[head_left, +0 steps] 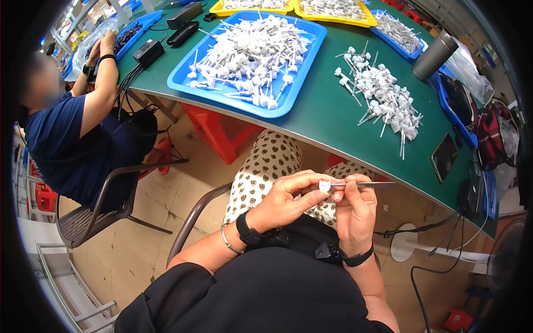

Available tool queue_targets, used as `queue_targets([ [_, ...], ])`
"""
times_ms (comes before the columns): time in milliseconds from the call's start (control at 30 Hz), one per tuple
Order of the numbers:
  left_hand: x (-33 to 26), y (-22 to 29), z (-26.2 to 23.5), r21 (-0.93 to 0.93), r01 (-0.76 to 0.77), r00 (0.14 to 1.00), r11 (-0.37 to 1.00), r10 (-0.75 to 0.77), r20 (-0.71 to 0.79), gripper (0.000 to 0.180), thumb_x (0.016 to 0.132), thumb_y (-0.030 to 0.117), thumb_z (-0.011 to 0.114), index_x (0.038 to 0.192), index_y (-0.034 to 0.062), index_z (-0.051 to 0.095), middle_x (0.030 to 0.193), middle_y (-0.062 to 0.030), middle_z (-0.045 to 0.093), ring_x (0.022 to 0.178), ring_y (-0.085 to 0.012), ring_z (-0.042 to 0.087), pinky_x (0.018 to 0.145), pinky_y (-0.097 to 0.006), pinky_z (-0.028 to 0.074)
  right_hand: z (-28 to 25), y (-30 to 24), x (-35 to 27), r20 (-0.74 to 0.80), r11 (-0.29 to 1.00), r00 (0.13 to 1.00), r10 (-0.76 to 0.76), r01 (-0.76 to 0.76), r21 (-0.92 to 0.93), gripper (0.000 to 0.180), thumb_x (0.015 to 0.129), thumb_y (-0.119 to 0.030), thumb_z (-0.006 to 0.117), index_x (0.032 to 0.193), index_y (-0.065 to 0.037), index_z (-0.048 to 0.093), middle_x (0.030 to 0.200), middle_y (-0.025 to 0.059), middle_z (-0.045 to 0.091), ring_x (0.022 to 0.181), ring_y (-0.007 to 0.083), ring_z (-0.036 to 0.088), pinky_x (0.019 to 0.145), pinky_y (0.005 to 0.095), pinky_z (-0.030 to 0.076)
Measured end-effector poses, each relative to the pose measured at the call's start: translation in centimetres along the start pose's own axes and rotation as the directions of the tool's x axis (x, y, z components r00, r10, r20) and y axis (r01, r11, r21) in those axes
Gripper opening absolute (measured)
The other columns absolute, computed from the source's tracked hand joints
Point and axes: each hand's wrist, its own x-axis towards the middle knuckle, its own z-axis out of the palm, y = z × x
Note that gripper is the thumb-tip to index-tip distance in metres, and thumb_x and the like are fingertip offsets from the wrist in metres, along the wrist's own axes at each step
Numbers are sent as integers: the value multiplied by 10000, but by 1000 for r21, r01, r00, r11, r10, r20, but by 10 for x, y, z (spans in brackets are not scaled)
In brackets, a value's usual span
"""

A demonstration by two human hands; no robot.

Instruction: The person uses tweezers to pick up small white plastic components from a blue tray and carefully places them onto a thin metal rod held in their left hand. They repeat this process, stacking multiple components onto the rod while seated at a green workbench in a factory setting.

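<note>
1. A small white plastic part (325,186) with a thin tube sticking out to the right is held above the lap, just in front of the green table (327,119) edge.
2. The part is pinched by the left hand (286,201), whose fingers are curled round its white head.
3. The same part is gripped from the other side by the right hand (355,206), thumb and fingertips closed on it; the two hands are touching.
4. A loose heap of white parts (383,94) is spread on the table further off, to the right.
5. A blue tray (252,105) filled with like parts is set beyond, to the left.
6. Yellow trays (333,19) are seen at the far edge.
</note>
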Motion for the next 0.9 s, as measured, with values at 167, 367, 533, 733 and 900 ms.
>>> queue_targets([
  [167, 0, -2, 0, 60, 6, 1000, 998, -5, -8, 304, 982, 157, 594, 1243, 3, 618, 1109, -81, 627, 834, -131, 629, 719, -254, 518, 1, -1, 1, -26, 1000, 999, 23, -23, 0, 95, 957, -63, 607, 1038, -20, 627, 912, 106, 675, 737, 143, 629, 699, 267, 530],
  [367, -1, -3, 0, 52, -5, 1000, 999, 6, -8, 311, 983, 166, 596, 1248, 5, 614, 1126, -82, 627, 846, -131, 633, 724, -252, 517, -1, 1, 0, -37, 999, 998, 51, -50, 19, 99, 957, -72, 609, 1040, -21, 627, 913, 103, 673, 742, 145, 629, 717, 272, 526],
  [533, 1, -2, -1, 54, -22, 999, 998, 23, -23, 311, 974, 145, 606, 1250, 3, 607, 1121, -84, 628, 866, -130, 632, 747, -250, 524, -3, 3, 2, -32, 998, 999, 38, -36, 42, 114, 960, -86, 608, 1052, -19, 620, 951, 119, 679, 773, 156, 636, 753, 292, 528],
  [733, -1, -2, 2, -52, 55, 993, 997, -60, -98, 308, 958, 107, 622, 1248, 3, 603, 1094, -72, 633, 907, -116, 623, 760, -246, 526, 5, -3, -1, -9, 977, 986, -166, 163, -137, 158, 955, -91, 618, 1084, -3, 599, 1060, 187, 681, 816, 186, 655, 802, 316, 534],
  [900, 0, -2, 1, 86, 4, 996, 996, 4, -91, 318, 941, 96, 641, 1243, 3, 607, 1065, -55, 638, 850, -93, 598, 722, -233, 505, 5, -5, -5, 126, 894, 959, -254, 283, -347, 167, 904, 35, 640, 1066, 23, 602, 1049, 183, 679, 870, 188, 664, 790, 300, 554],
])
